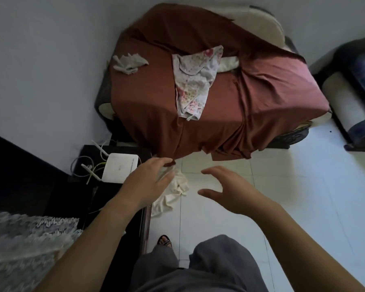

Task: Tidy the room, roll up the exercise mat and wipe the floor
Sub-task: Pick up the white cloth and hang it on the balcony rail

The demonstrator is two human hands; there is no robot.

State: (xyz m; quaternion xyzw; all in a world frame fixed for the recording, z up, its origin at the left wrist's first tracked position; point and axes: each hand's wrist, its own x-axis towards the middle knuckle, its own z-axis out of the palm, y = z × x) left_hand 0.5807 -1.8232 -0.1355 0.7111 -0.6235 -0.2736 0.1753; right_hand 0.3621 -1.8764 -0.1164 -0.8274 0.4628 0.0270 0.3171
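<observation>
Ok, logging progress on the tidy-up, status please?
Left hand, right hand both open, empty, reaching down. White cloth on floor under left hand, not yet grabbed. Two more cloths on brown cover. Nothing blocking.

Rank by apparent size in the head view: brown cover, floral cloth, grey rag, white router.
1. Brown cover, by far the largest.
2. Floral cloth.
3. White router and grey rag: they look alike, and the router lies nearer the camera, so no ranking between them.
</observation>
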